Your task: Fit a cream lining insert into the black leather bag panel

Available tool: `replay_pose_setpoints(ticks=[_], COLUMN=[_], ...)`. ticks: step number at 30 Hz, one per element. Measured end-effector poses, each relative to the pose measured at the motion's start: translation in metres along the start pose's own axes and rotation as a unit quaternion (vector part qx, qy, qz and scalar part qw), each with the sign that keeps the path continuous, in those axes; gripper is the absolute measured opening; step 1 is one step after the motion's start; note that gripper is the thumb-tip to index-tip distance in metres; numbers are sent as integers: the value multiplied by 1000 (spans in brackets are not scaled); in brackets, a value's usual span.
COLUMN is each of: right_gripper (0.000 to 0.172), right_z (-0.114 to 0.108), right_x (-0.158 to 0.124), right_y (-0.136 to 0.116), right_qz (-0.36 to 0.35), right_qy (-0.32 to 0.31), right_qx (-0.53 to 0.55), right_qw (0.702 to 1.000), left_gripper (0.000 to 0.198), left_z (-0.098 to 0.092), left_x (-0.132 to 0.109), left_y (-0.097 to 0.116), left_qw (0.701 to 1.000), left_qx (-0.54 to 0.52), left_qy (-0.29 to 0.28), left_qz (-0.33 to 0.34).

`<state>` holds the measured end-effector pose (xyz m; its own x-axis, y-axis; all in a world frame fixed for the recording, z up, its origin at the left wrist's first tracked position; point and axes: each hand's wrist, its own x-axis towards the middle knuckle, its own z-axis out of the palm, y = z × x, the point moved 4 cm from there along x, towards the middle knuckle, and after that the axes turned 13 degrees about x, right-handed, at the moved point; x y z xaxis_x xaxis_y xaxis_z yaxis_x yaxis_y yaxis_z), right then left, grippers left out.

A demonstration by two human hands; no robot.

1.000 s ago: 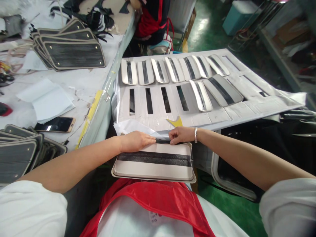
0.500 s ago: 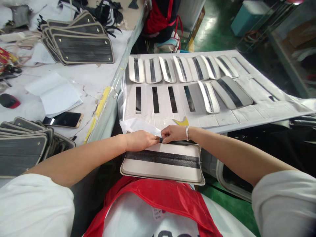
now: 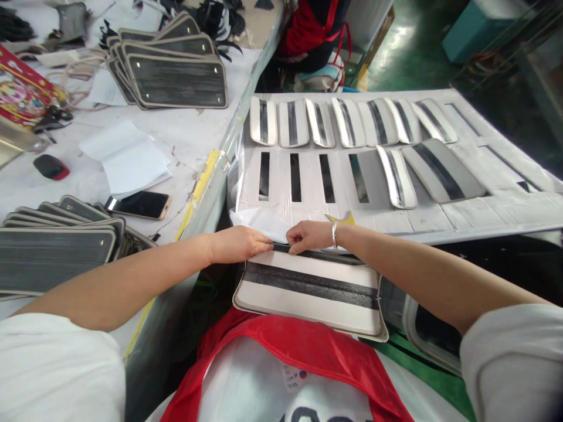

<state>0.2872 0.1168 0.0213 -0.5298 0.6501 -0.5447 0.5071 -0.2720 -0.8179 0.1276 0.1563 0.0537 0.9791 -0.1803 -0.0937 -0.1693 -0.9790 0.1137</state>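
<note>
A panel (image 3: 303,308) sits before the near edge of a board (image 3: 279,187) bearing two rows of panels (image 3: 299,123); left of that, near the right edge of a table (image 3: 202,129), lies a phone (image 3: 143,204), paper sheets (image 3: 125,155) behind.

White table (image 3: 197,123) holds dark panels (image 3: 179,82); slotted board (image 3: 308,214), striped ones (image 3: 294,123).

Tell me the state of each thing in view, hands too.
Left hand: fingers extended, tips at the dark strip
Right hand: curled, at the same strip
White panel: black-banded side up
Other banded panels: laid out on the slotted board
Phone: lying flat, screen dark
Papers: creased, on the table
Mouse: on the table, untouched
Dark panels: in two uneven stacks
</note>
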Motion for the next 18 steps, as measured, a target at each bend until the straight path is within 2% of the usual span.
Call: replay_pose_setpoints(ticks=[5,11,14,18], right_gripper=[22,18,18,21], right_z=[3,9,7,-2], right_x=[21,46,31,-20], right_y=[-15,-37,-29,9], right_qz=[-13,-37,-27,34], right_qy=[-15,12,22,39], right_qx=[-18,-83,-89,-66], right_qw=[1000,996,995,996], left_gripper=[27,30,31,33], left_z=[0,-2,1,4], left_x=[-13,-20,-20,-15], left_y=[-4,3,10,15], left_qw=[1000,999,999,994], left_qx=[3,13,48,99], left_qy=[18,33,12,16], left_qz=[-6,2,-2,-46])
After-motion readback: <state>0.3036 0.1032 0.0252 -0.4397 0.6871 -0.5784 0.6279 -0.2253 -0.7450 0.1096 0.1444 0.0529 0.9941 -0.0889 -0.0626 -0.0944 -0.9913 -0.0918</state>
